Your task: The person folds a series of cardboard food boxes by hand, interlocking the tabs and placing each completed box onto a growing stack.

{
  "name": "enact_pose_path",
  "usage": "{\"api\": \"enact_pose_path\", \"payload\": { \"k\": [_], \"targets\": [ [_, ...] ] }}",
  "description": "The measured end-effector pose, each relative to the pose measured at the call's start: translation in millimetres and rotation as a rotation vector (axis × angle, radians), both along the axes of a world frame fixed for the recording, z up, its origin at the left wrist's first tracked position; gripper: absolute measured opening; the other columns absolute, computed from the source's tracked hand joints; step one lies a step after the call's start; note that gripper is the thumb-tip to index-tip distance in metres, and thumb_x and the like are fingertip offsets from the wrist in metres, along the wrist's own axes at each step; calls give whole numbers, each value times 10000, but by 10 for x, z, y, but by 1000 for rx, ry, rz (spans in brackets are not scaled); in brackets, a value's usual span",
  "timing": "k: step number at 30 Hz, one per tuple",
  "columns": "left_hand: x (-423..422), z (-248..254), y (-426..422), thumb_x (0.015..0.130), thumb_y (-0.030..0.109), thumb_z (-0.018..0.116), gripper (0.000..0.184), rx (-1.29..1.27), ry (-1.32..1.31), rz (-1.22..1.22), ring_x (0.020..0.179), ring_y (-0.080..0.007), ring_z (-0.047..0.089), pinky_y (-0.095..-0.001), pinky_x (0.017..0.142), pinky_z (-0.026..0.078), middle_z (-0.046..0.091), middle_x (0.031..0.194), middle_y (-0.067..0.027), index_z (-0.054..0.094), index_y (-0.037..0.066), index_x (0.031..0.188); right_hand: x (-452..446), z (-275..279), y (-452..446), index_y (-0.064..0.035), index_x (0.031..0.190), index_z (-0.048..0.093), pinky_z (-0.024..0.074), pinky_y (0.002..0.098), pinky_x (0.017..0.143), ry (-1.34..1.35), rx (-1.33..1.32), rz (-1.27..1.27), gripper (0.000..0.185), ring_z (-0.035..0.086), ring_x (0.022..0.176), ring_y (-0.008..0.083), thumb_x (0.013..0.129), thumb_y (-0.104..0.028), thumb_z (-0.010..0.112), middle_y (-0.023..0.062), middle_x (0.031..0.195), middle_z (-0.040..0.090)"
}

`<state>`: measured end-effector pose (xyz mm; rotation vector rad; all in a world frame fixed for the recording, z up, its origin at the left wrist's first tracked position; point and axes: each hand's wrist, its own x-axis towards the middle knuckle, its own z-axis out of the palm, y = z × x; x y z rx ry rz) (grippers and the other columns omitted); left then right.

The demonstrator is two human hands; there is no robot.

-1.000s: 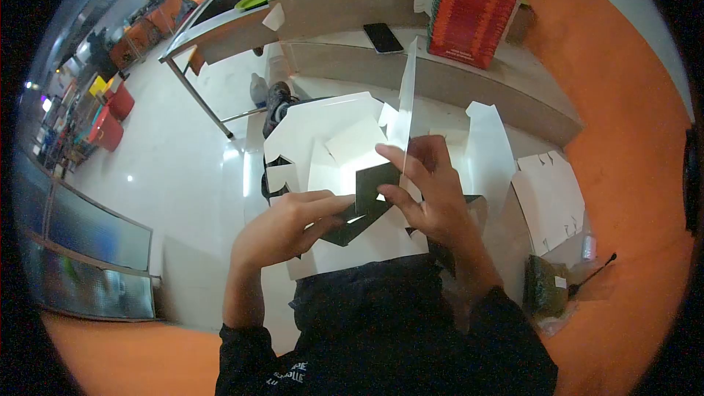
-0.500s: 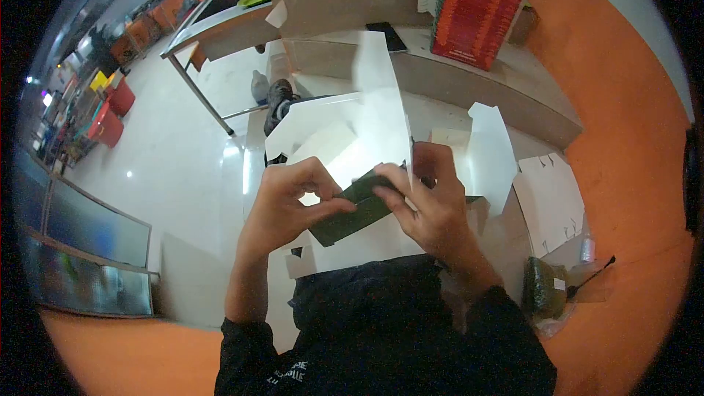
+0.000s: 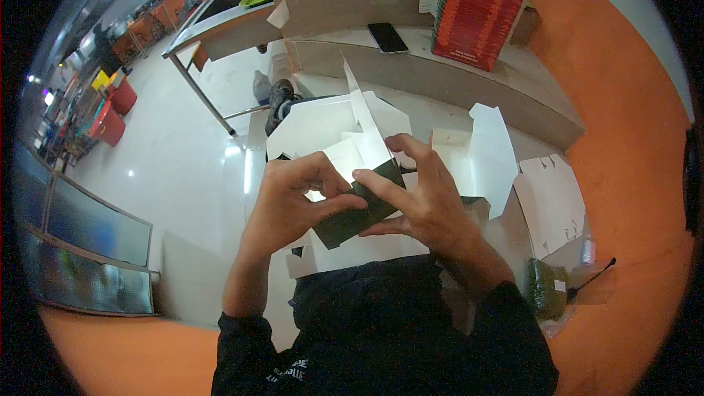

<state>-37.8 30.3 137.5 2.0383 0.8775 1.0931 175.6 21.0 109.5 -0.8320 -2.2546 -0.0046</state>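
Note:
A small box [image 3: 348, 224], dark green outside and white inside, is tilted between my two hands. Its white flap [image 3: 367, 117] stands up at the far side. My left hand [image 3: 297, 194] pinches the box's near left wall, thumb outside and fingers curled over the edge. My right hand [image 3: 422, 198] is around the right end, a finger across the green side and the thumb below. Beneath the box, a large white card sheet [image 3: 301, 128] lies over my lap.
On the right are an open white box [image 3: 451, 154], flat white card [image 3: 550, 202] and a bag of green material [image 3: 543, 286]. A black phone [image 3: 387, 38] and a red stack [image 3: 477, 15] rest on the step [image 3: 440, 70]. Floor tiles extend left.
The upright flap has swung leftward, and the box has turned so its green side faces me. My left hand shifted its grip from the box's lower part; my right fingers moved over its side.

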Motion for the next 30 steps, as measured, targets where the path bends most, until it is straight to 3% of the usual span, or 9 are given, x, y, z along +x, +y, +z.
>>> {"api": "enact_pose_path", "payload": {
  "k": [4, 8, 17, 20, 23, 24, 27, 28, 30],
  "targets": [
    [-9, -19, -17, 713, 34, 759, 208, 177, 43, 99, 684, -150, 666, -281, 666, 536, 670, 726, -76, 639, 22, 882, 56, 114, 42, -157, 1207, 554, 384, 460, 948, 61, 24, -39, 769, 420, 1169, 377, 514, -321, 844, 226, 1286, 378],
    [-70, 42, -103, 724, 28, 743, 285, 27, 113, 211, 719, -152, 672, -278, 662, 524, 697, 822, -100, 652, 25, 994, 44, 99, 87, -139, 1188, 569, 380, 460, 961, 45, 39, -44, 749, 414, 1186, 384, 510, -296, 845, 234, 1295, 383],
    [-72, -22, -16, 713, 65, 765, 345, 227, -62, 61, 778, -183, 671, -308, 705, 521, 693, 858, -84, 636, 26, 1031, 125, 219, 100, -155, 1172, 589, 422, 463, 939, 81, -5, 30, 704, 432, 1185, 374, 533, -293, 850, 225, 1313, 359],
    [-261, -118, 82, 726, 89, 759, 345, 251, 160, -75, 777, -206, 667, -312, 696, 515, 686, 856, -88, 625, 26, 1038, 328, 335, 133, -192, 1234, 552, 433, 454, 941, 150, 3, 73, 741, 432, 1196, 352, 558, -266, 846, 200, 1346, 340],
    [-325, -174, -10, 737, 101, 750, 342, 76, 272, -58, 755, -227, 665, -304, 670, 508, 674, 824, -98, 617, 31, 1044, 371, 327, 203, -203, 1298, 496, 441, 441, 931, 84, 73, -132, 809, 424, 1202, 347, 571, -262, 845, 189, 1384, 311],
    [-251, -146, -53, 747, 95, 735, 304, 89, 245, 11, 722, -236, 657, -313, 637, 497, 662, 796, -113, 618, 32, 1021, 349, 305, 188, -199, 1339, 450, 466, 430, 890, 38, 181, -243, 834, 442, 1189, 341, 599, -259, 831, 189, 1402, 325],
    [-17, 31, -145, 758, 87, 721, 253, 75, 233, 44, 701, -244, 645, -337, 631, 490, 650, 795, -125, 611, 28, 979, 140, 302, -71, -145, 1263, 536, 528, 383, 814, 139, 24, 68, 715, 565, 1047, 293, 620, -247, 834, 169, 1356, 403],
    [36, 112, -147, 768, 103, 713, 218, 76, 255, -49, 698, -254, 635, -353, 637, 485, 643, 808, -132, 601, 27, 940, 63, 333, -116, -133, 1230, 552, 547, 342, 736, 50, 134, 125, 660, 610, 922, 248, 636, -246, 818, 177, 1318, 449],
    [99, 89, -107, 781, 165, 709, 239, 199, 249, -143, 724, -274, 636, -359, 652, 486, 642, 835, -143, 597, 37, 948, -8, 378, -212, -132, 1166, 582, 543, 317, 696, -48, 136, 109, 553, 613, 884, 227, 663, -226, 794, 164, 1289, 479]
  ]
}}
